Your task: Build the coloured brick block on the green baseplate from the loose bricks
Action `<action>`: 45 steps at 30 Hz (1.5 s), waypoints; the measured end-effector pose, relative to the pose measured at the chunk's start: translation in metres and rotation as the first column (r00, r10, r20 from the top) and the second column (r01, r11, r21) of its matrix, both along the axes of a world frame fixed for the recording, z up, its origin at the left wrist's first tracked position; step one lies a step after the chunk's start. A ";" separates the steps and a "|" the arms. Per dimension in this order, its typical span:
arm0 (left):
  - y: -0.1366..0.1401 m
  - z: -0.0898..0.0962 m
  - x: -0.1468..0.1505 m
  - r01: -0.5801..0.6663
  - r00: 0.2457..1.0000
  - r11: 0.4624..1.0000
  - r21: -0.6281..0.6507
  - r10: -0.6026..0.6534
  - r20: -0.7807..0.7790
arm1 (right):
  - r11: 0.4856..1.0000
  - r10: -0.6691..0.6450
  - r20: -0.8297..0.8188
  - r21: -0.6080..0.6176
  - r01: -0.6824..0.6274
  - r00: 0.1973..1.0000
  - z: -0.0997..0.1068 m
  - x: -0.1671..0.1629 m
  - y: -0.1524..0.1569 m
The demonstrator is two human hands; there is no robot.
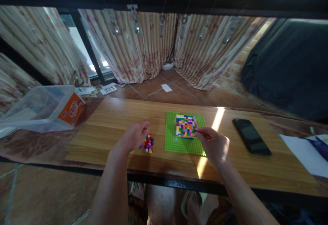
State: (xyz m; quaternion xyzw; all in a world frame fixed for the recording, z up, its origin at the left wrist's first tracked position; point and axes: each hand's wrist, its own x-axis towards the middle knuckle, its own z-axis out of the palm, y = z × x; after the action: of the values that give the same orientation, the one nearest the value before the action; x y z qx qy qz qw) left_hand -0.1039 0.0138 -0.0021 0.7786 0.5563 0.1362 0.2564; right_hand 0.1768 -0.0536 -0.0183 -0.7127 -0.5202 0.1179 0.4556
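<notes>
Judge brick block (186, 126) well built up on baseplate (170, 143), loose bricks (148, 144) unplaced beside left hand (135, 136), right hand (217, 145) at block; cannot tell either grip.

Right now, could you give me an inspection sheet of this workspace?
Surface: wooden tabletop, crossed by a sunlit strip.
Job's things: multicoloured brick block on a green baseplate; loose bricks left of the baseplate.
Clutter: black phone and white paper at right, clear bin at left.
Grips: left hand at the loose bricks; right hand at the block's right side; whether either holds a brick is unclear.
Cables: nothing seen.
Surroundings: patterned curtains, tiled floor.
</notes>
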 end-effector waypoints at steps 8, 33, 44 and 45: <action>-0.002 0.001 0.000 0.000 1.000 1.000 -0.014 0.000 0.025 | 0.999 0.043 -0.051 0.008 -0.043 0.998 -0.002 0.011 -0.003; 0.001 -0.005 -0.005 0.000 1.000 1.000 0.020 0.000 0.010 | 0.998 0.001 -0.348 -0.057 -0.022 0.937 -0.012 -0.006 0.010; -0.004 0.006 -0.009 -0.058 0.998 0.998 0.010 0.058 0.014 | 0.966 0.157 -0.004 0.208 -0.153 0.988 0.015 -0.044 -0.013; -0.003 0.004 -0.010 -0.059 0.998 0.998 0.009 0.059 0.019 | 0.954 0.217 0.048 0.202 -0.222 0.975 0.015 -0.049 -0.014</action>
State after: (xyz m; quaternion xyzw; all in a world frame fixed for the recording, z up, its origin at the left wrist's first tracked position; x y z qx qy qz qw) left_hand -0.1136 0.0107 0.0019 0.7619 0.5759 0.1536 0.2537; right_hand 0.1280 -0.0680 -0.0030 -0.6008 -0.6111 0.1042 0.5047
